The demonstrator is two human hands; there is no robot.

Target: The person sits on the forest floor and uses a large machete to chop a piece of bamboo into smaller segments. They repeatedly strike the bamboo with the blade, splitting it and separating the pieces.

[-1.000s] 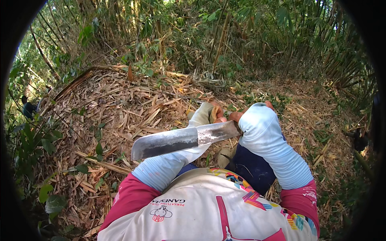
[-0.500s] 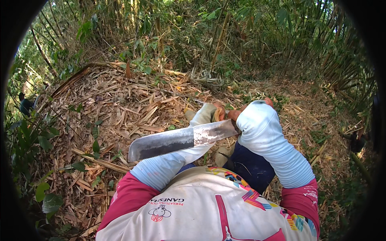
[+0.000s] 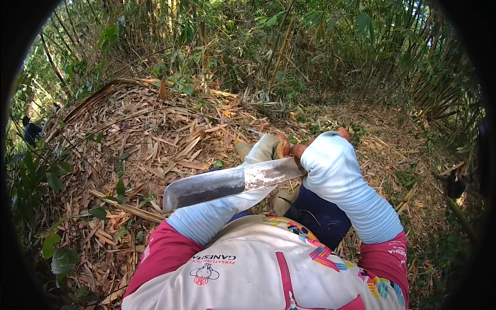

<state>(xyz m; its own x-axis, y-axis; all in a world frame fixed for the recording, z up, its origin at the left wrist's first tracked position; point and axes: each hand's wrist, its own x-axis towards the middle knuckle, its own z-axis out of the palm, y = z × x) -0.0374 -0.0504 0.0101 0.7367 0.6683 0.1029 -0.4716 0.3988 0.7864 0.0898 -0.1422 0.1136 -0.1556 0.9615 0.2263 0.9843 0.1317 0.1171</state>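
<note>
A broad-bladed machete (image 3: 222,183) slants across in front of me, its tip toward the left and its steel partly dark-stained. My right hand (image 3: 305,149), mostly covered by a light blue sleeve (image 3: 336,163), is closed around the handle end, which it hides. Just left of it is my left hand (image 3: 281,146), beyond the blade, with its fingers curled in close to the right hand. What those fingers hold, if anything, is hidden. Both forearms wear light blue sleeves, and the blade passes over the left one.
Dry bamboo leaves (image 3: 160,129) cover the ground ahead. A split bamboo piece (image 3: 126,206) lies to the left. Dense bamboo (image 3: 289,46) stands at the back. Green leafy plants (image 3: 57,227) grow at the left edge. My dark blue trouser leg (image 3: 323,212) shows below the right hand.
The machete and both hands have shifted very slightly, with the blade's tip a touch lower. Both hands keep the same pose.
</note>
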